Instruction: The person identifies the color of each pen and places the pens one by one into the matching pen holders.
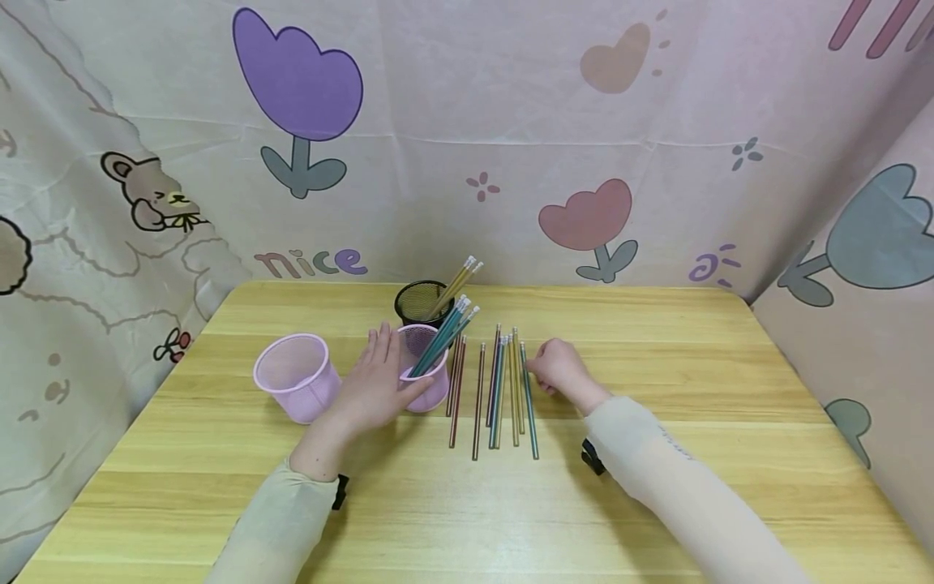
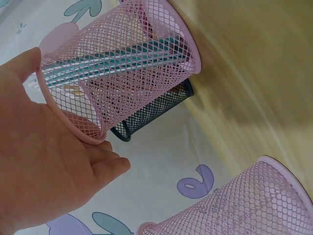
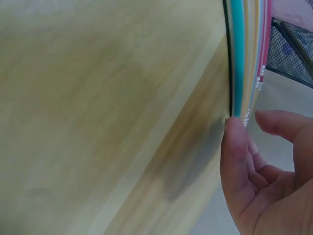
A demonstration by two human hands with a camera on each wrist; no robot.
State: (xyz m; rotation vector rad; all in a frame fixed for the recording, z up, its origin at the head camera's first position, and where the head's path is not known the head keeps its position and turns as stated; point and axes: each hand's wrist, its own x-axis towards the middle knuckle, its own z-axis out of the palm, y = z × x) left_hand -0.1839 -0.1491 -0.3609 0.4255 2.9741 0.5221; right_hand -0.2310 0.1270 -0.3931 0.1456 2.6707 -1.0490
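Left fingers [image 1: 382, 347] straight, touching pencil-holding pink cup [image 1: 429, 397]; right fingers [image 3: 234, 147] parted beside top of loose teal pencil [image 1: 529, 401].

From my head view I can read one word: "nice" [image 1: 317, 262], in lowercase, multicoloured letters on the patterned cloth [image 1: 438, 211] behind the desk [image 1: 452, 519]. The right sleeve [image 1: 635, 454] carries small marks [image 1: 673, 442] I can't make out.
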